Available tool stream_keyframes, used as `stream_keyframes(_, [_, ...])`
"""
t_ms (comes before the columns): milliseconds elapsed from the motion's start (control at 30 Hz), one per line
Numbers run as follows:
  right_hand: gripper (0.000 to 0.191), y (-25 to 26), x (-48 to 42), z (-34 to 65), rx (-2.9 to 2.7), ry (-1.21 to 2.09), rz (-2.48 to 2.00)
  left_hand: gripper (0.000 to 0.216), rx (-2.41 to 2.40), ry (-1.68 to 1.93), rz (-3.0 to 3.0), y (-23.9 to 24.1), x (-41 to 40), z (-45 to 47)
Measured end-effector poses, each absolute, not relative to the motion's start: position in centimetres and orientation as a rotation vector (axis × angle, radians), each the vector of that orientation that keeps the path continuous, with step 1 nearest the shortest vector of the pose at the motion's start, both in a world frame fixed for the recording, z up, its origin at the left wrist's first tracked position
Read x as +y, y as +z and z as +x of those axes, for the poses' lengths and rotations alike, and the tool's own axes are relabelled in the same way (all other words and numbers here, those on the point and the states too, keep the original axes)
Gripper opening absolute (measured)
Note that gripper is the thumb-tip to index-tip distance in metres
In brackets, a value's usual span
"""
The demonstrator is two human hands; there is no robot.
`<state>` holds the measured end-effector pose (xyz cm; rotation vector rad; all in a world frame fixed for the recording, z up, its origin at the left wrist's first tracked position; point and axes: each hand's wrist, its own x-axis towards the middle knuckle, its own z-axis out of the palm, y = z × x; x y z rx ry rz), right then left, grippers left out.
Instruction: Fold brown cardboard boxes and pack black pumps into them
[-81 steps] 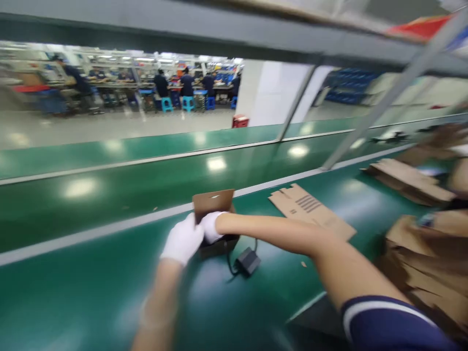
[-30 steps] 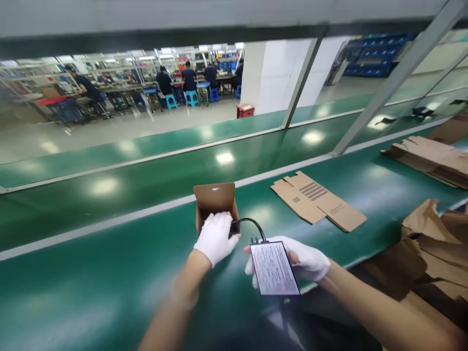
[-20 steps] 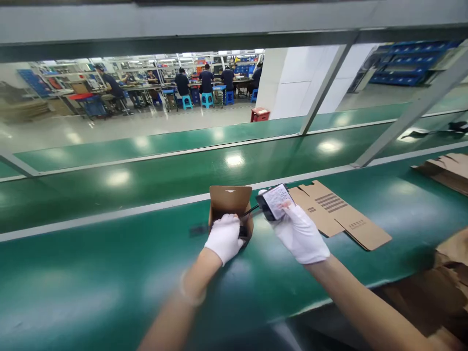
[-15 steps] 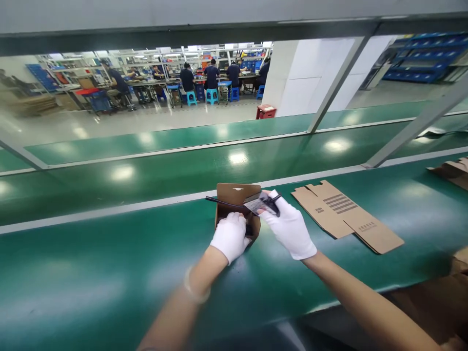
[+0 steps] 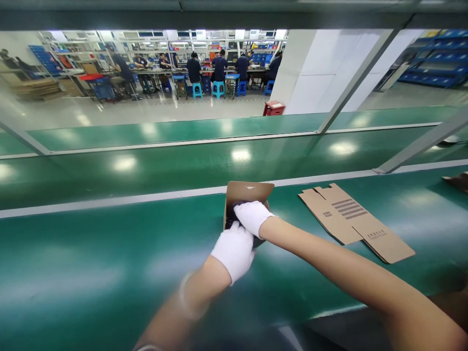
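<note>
A small open cardboard box (image 5: 245, 188) stands on the green work surface, its back flap raised. My right hand (image 5: 253, 218), in a white glove, reaches into it from the right with the fingers bent downward. Under those fingers lies a dark cable-like item (image 5: 230, 214), mostly covered by the hand. My left hand (image 5: 234, 252), gloved too, is closed at the front of the box, its fingertips by the opening, close against the right hand. Both hands hide most of the inside.
Flattened cardboard boxes (image 5: 353, 219) lie to the right on the green surface (image 5: 109, 253). A white rail (image 5: 164, 196) runs behind the box, with slanted metal posts (image 5: 360, 80) beyond. Farther back, several people (image 5: 219, 66) sit at benches near a red stool (image 5: 273, 108).
My right hand has moved left and down into the box, taking the black cable and clear bag it held above the rim. The cable end jutting out left no longer shows.
</note>
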<state>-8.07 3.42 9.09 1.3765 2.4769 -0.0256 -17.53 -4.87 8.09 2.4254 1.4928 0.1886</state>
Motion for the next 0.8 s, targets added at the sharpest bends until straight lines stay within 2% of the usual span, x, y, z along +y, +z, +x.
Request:
stream_keyframes(167, [0.020,10.3,1.0,-5.4,2.542,-0.115,1.349,0.034,1.208,0.480,2.435,11.4,-5.2,-23.0])
stream_keyframes(267, [0.028,11.1,-0.4,-5.1,2.485,-0.129,1.304,0.037,1.402,0.655,2.289,11.5,-3.8,-26.4])
stream_keyframes(300, [0.034,11.2,-0.6,-5.4,2.458,-0.104,1.287,0.046,1.476,0.636,2.235,11.0,-3.0,-27.1])
stream_keyframes(367, [0.041,11.3,-0.5,-6.1,2.429,-0.038,1.262,0.078,1.519,0.491,2.144,9.5,-1.3,-27.7])
stream_keyframes(433, [0.039,11.3,0.4,-6.9,2.430,-0.021,1.247,0.106,1.388,0.346,2.078,7.8,0.4,-27.4])
stream_keyframes(500, [0.031,11.2,1.6,-7.4,2.426,-0.037,1.250,0.116,1.215,0.301,2.014,6.4,1.7,-26.5])
stream_keyframes(600, [0.022,11.0,3.7,-7.6,2.407,-0.063,1.237,0.114,1.143,0.340,1.951,5.1,2.9,-25.2])
stream_keyframes(800, [0.025,11.8,4.9,-7.3,2.415,-0.083,1.227,0.101,1.128,0.505,2.002,4.8,2.7,-24.2])
